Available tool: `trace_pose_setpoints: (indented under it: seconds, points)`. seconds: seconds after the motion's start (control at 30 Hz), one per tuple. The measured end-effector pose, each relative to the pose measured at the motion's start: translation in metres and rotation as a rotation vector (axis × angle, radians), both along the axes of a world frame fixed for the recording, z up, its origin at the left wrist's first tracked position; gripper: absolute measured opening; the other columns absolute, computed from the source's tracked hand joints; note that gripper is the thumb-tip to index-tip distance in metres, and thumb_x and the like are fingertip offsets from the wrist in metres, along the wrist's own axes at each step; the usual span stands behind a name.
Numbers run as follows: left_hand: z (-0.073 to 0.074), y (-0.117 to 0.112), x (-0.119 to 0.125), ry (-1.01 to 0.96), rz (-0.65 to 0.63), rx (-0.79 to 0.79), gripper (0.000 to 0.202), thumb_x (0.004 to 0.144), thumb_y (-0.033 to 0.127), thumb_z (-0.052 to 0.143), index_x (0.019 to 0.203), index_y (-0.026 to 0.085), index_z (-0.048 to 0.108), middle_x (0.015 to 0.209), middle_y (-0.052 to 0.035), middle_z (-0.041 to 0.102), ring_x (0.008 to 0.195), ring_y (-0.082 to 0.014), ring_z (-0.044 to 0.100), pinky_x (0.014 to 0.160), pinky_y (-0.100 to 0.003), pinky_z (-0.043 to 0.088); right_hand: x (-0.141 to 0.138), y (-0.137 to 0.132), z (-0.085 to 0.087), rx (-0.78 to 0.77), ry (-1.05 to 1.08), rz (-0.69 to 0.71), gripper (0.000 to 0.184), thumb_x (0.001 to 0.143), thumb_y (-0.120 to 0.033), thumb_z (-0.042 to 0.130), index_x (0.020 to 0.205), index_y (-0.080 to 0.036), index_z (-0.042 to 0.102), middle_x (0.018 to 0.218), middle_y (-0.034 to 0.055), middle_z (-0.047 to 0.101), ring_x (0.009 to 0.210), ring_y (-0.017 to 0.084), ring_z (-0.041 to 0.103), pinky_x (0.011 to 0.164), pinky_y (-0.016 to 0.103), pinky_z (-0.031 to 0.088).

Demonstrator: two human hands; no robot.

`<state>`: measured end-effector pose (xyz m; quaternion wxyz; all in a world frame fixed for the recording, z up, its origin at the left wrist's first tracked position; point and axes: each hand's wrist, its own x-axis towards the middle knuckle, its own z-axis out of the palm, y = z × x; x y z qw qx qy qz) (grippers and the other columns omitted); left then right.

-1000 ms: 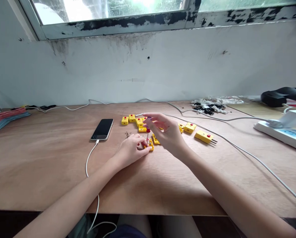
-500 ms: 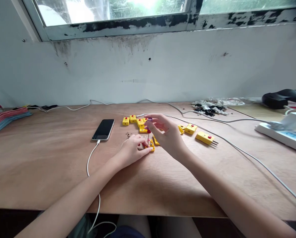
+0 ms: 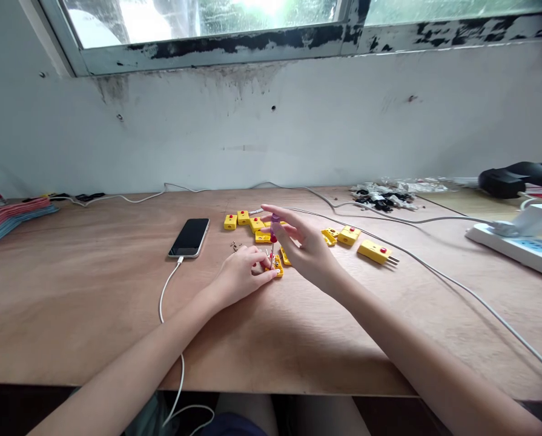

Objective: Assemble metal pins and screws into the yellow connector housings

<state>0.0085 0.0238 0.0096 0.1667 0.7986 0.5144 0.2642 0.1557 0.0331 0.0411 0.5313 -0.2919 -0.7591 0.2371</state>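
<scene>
Under a grimy window and a stained wall runs a plywood bench, with a power strip at its right end and a heap of black parts towards the back. A phone lies mid-bench, its white cable dropping over the front edge. Yellow connectors with red dots lie loosely around the hands.

The raised right hand pinches a small screwdriver between thumb and fingers, its shaft pointing almost straight down. The left hand has its fingers closed on an opened connector resting on the bench, and the screwdriver's tip reaches into it. Whether the tip sits in a screw head is hidden. The step in hand appears to be turning a terminal screw, which calls for a seated tip and a steady connector. Other connectors lie just beside, and tiny screws lie left of the hands.
</scene>
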Motion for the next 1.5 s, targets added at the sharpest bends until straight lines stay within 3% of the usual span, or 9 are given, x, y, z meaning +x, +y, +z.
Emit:
trace_pose_setpoints:
  seconds: [0.2, 0.4, 0.53, 0.67, 0.93, 1.0, 1.2, 1.4, 1.5]
  points:
    - [-0.0012, -0.0003, -0.0004, -0.01, -0.003, -0.011, 0.016, 0.078, 0.033, 0.063, 0.069, 0.02, 0.06, 0.08, 0.0001, 0.057, 0.075, -0.0168, 0.053, 0.068, -0.029, 0.042, -0.0013, 0.0034, -0.0013, 0.068, -0.013, -0.216, 0.019, 0.083, -0.028, 0.058, 0.1, -0.023, 0.065, 0.088, 0.0016, 0.064, 0.068, 0.013, 0.063, 0.069, 0.03, 0.054]
    - [-0.0004, -0.0004, -0.0004, -0.018, -0.014, -0.019, 0.02, 0.079, 0.036, 0.062, 0.066, 0.02, 0.059, 0.08, 0.0004, 0.057, 0.074, -0.0163, 0.053, 0.067, -0.028, 0.042, -0.0012, 0.0001, -0.0005, 0.049, -0.044, -0.123, 0.022, 0.091, -0.028, 0.044, 0.107, -0.023, 0.059, 0.104, 0.0041, 0.065, 0.085, 0.015, 0.065, 0.077, 0.031, 0.052]
    - [-0.0016, 0.0004, -0.0007, -0.029, -0.014, -0.025, 0.018, 0.079, 0.034, 0.062, 0.067, 0.02, 0.059, 0.082, 0.0004, 0.057, 0.074, -0.0161, 0.053, 0.066, -0.028, 0.042, -0.0021, 0.0013, -0.0004, 0.001, 0.014, -0.191, 0.017, 0.088, -0.031, 0.051, 0.098, -0.021, 0.061, 0.088, 0.0024, 0.066, 0.067, 0.013, 0.064, 0.062, 0.028, 0.051]
    - [-0.0039, 0.0017, -0.0018, -0.029, -0.017, -0.018, 0.018, 0.079, 0.035, 0.061, 0.069, 0.02, 0.059, 0.081, 0.0, 0.057, 0.074, -0.0168, 0.053, 0.066, -0.029, 0.043, -0.0012, 0.0055, -0.0033, 0.037, 0.024, -0.259, 0.017, 0.085, -0.032, 0.055, 0.096, -0.021, 0.062, 0.086, 0.0016, 0.064, 0.062, 0.012, 0.061, 0.061, 0.027, 0.051]
    - [-0.0031, 0.0018, -0.001, -0.021, -0.023, -0.01, 0.02, 0.079, 0.035, 0.061, 0.066, 0.02, 0.059, 0.08, -0.0006, 0.058, 0.08, -0.0187, 0.053, 0.068, -0.03, 0.043, 0.0003, -0.0015, 0.0007, 0.062, -0.076, -0.068, 0.027, 0.092, -0.025, 0.042, 0.114, -0.025, 0.057, 0.111, 0.005, 0.064, 0.092, 0.016, 0.063, 0.082, 0.034, 0.051]
    - [-0.0032, 0.0018, -0.0009, -0.022, -0.026, -0.006, 0.019, 0.079, 0.035, 0.061, 0.066, 0.02, 0.059, 0.081, -0.0007, 0.059, 0.081, -0.019, 0.053, 0.069, -0.03, 0.043, -0.0009, -0.0015, 0.0019, 0.029, -0.045, -0.05, 0.026, 0.09, -0.025, 0.044, 0.111, -0.024, 0.059, 0.107, 0.0046, 0.066, 0.087, 0.016, 0.065, 0.078, 0.032, 0.053]
    - [-0.0045, 0.0027, -0.0024, -0.04, -0.038, -0.009, 0.018, 0.08, 0.036, 0.06, 0.07, 0.02, 0.059, 0.083, -0.0011, 0.058, 0.081, -0.0189, 0.053, 0.069, -0.03, 0.044, -0.0008, 0.0045, -0.0014, 0.089, -0.033, -0.273, 0.015, 0.085, -0.029, 0.056, 0.096, -0.022, 0.063, 0.091, 0.0027, 0.065, 0.065, 0.013, 0.062, 0.064, 0.028, 0.053]
    - [-0.0041, 0.0017, -0.001, -0.023, -0.032, 0.001, 0.021, 0.08, 0.037, 0.06, 0.067, 0.02, 0.058, 0.077, 0.0003, 0.057, 0.08, -0.0186, 0.052, 0.069, -0.03, 0.042, -0.0008, -0.0006, 0.0003, 0.031, -0.057, -0.085, 0.023, 0.092, -0.028, 0.042, 0.109, -0.023, 0.057, 0.102, 0.0045, 0.066, 0.089, 0.016, 0.064, 0.079, 0.031, 0.051]
    - [-0.0035, 0.001, -0.001, -0.02, -0.026, -0.002, 0.02, 0.079, 0.036, 0.061, 0.067, 0.02, 0.058, 0.078, 0.0002, 0.057, 0.08, -0.0184, 0.053, 0.069, -0.03, 0.042, -0.0011, 0.0001, 0.0008, 0.012, -0.041, -0.129, 0.021, 0.091, -0.029, 0.044, 0.104, -0.021, 0.059, 0.093, 0.0038, 0.067, 0.077, 0.014, 0.064, 0.068, 0.027, 0.051]
